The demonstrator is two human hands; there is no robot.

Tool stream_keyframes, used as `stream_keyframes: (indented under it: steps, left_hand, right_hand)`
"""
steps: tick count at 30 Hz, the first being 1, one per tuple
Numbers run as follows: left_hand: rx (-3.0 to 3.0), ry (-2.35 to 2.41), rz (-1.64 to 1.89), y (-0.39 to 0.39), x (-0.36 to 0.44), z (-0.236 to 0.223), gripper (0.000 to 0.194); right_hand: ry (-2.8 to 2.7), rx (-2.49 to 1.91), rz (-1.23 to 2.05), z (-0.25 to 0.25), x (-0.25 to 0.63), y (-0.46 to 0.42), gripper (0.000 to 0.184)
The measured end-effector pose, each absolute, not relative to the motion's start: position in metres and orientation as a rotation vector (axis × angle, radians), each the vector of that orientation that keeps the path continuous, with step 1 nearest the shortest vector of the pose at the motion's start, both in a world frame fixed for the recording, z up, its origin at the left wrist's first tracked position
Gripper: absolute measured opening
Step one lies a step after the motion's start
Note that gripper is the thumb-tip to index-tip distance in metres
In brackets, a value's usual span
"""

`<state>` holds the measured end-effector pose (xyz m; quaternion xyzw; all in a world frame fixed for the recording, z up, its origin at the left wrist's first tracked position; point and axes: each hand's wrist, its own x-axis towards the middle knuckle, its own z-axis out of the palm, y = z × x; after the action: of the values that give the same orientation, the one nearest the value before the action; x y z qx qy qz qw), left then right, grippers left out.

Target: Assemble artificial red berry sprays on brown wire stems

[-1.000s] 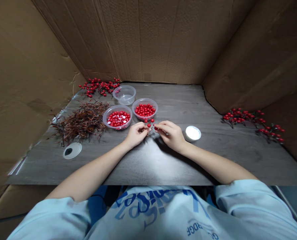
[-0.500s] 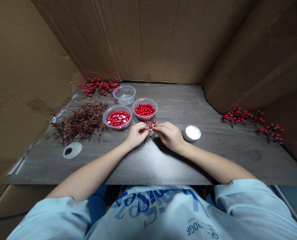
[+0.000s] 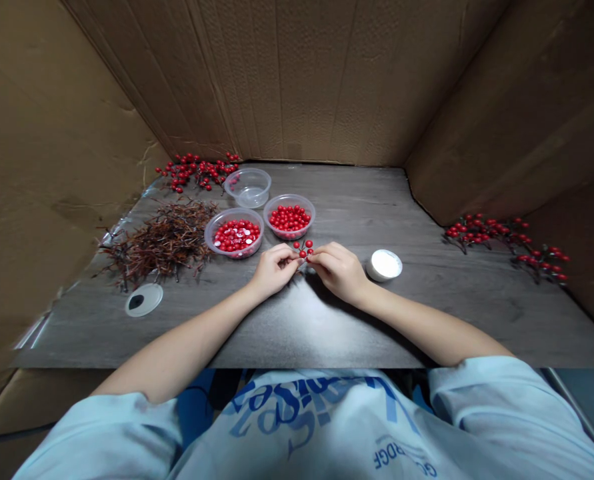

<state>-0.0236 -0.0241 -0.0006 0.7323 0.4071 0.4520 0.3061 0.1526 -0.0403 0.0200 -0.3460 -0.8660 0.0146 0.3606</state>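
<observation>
My left hand (image 3: 275,272) pinches a small brown stem whose tips carry several red berries (image 3: 303,253). From the other side, the fingertips of my right hand (image 3: 339,270) are closed on a red berry at the edge of this sprig. Both hands are close together above the table, and the fingers hide most of the stem. Just beyond them stands a clear tub of red berries (image 3: 290,219). Left of that is a second tub (image 3: 235,233), holding red berries mixed with white pieces. A small white-filled cup (image 3: 385,265) is beside my right hand.
A heap of brown twigs (image 3: 169,240) lies at left, with a round lid (image 3: 144,300) in front. Another clear tub (image 3: 249,188) stands behind. Berry branches lie at back left (image 3: 197,172) and far right (image 3: 507,243). Cardboard walls (image 3: 297,80) enclose the grey table (image 3: 477,307).
Hardly anything differs. The berries between my fingers have shifted very slightly, and the whole view has moved a few pixels; both hands keep their pinch.
</observation>
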Motion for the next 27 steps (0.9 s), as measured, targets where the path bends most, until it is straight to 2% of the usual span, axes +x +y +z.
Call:
stream_keyframes:
  steps: [7,12,17,27]
  left_hand:
    - [1.93,1.085,1.206,-0.024,-0.022,0.001,0.018]
    - [1.865,1.092,1.25,-0.021,-0.025,-0.001,0.017]
    - [1.755,1.067,1.31,-0.02,-0.026,0.0,0.018]
    - [1.52,1.046,1.326,-0.024,-0.025,0.003,0.022]
  right_hand:
    - [-2.17,-0.84,0.15,0.027,0.153,-0.038,0.012]
    - [-1.902,-0.939,0.383,0.038,0.154,-0.037,0.023]
    - [-1.727,-0.917,0.606,0.035,0.153,-0.038,0.026]
    - [-1.727,-0.949,0.599,0.034,0.151,-0.041,0.009]
